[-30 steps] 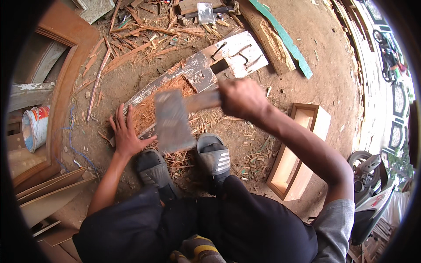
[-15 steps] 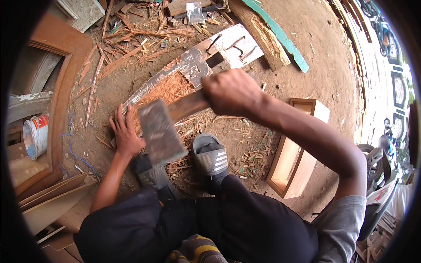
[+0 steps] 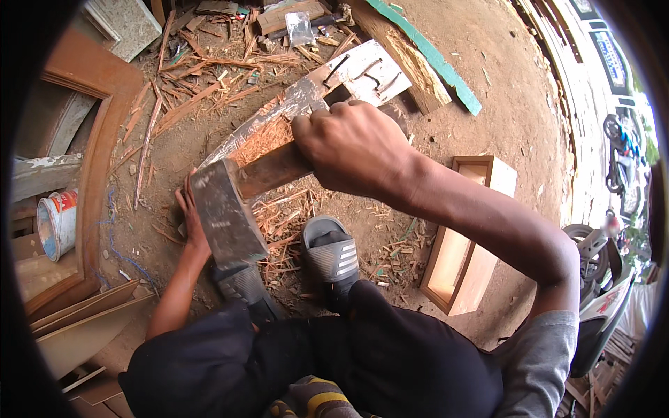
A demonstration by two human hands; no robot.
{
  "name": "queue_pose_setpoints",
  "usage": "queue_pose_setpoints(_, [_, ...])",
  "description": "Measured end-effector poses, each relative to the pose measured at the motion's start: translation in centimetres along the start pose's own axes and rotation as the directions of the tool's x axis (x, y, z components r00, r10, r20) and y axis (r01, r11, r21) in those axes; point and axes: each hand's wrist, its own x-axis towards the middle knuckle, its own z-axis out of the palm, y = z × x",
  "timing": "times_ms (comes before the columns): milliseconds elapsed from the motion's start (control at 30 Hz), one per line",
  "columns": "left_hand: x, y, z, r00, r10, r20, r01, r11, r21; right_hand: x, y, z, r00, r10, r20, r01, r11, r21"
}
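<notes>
Apparently mid-hewing: a dark metal, wooden-handled axe (image 3: 228, 212) over a flaking white-and-brown wooden plank (image 3: 300, 97)

The right hand (image 3: 359, 150) had its fingers clamped around the axe's handle; the broad head angled toward the near left, in front of the plank's near-left end. Whether it touched the wood could not be told. The left hand (image 3: 194, 216) was at that same end, partly hidden by the head; some fingers showed extended, but whether they gripped the plank could not be told.

The plank lay on the brown dirt ground (image 3: 516, 125), slanting from near left to far right, with a shaggy reddish-brown hollow (image 3: 268, 139) in its face and dark, nail-like metal pieces (image 3: 337, 70) on its far-right end. Pale wood splinters (image 3: 286, 216) lay on its near side, close to a grey sandal with white stripes (image 3: 331, 254).

The step in hand seemed to be roughing out the hollow, unfinished judging by its ragged fibres. The next move seemed to call for a controlled stroke into raw wood, well clear of the left fingers and the feet, with the plank held steady.
</notes>
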Motion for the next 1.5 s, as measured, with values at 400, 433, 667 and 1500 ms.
queue_pose_setpoints(400, [1.3, 3.3, -4.0, 0.997, -0.078, -0.023, 0.073, 0.986, -0.149, -1.3, 3.8, 1.4, 0.756, 0.371, 0.540, -0.654, 0.453, 0.606])
queue_pose_setpoints(433, [0.9, 3.3, -4.0, 0.997, -0.071, -0.019, 0.067, 0.985, -0.159, -1.4, 2.1, 1.0, 0.771, 0.316, 0.552, -0.636, 0.351, 0.687])
queue_pose_setpoints(667, [2.1, 3.4, -4.8, 0.993, -0.096, 0.070, 0.110, 0.967, -0.229, -2.6, 0.0, -0.7, 0.659, 0.562, 0.500, -0.629, 0.046, 0.776])
queue_pose_setpoints(1500, [2.1, 2.6, -4.8, 0.986, -0.109, 0.127, 0.143, 0.944, -0.297, 3.4, -1.2, -8.6, 0.687, 0.683, 0.248, -0.656, 0.436, 0.616])
